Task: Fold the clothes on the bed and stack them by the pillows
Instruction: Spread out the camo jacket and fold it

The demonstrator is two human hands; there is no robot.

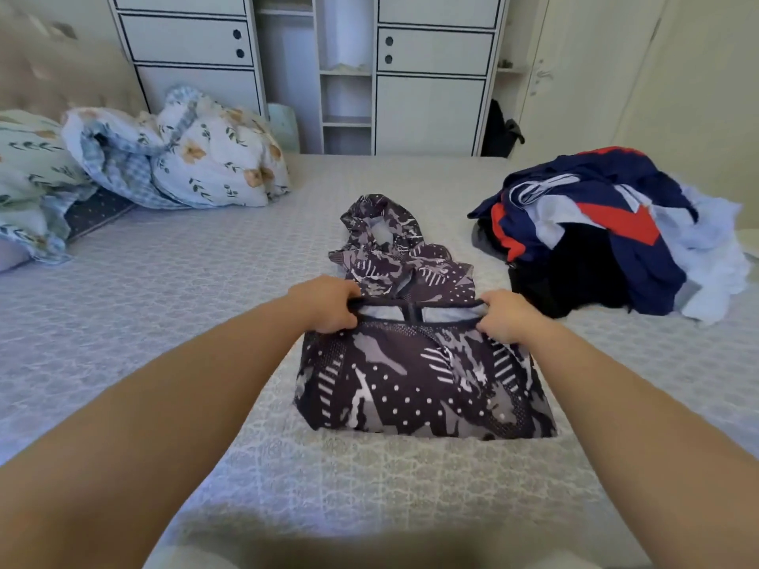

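A dark purple patterned hooded jacket [419, 384] lies in the middle of the bed [164, 289], its lower part folded into a rectangle and its hood stretched away from me. My left hand [328, 303] grips the left end of the folded edge. My right hand [507, 316] grips the right end of that same edge. A pile of unfolded clothes [608, 236] in navy, red, white and black sits on the bed at the right. Floral pillows [24, 170] lie at the far left by the headboard.
A crumpled floral quilt [197, 154] lies beside the pillows at the back left. A white wardrobe [312, 67] with drawers and open shelves stands behind the bed. A dark bag [499, 129] hangs near the door at the back right.
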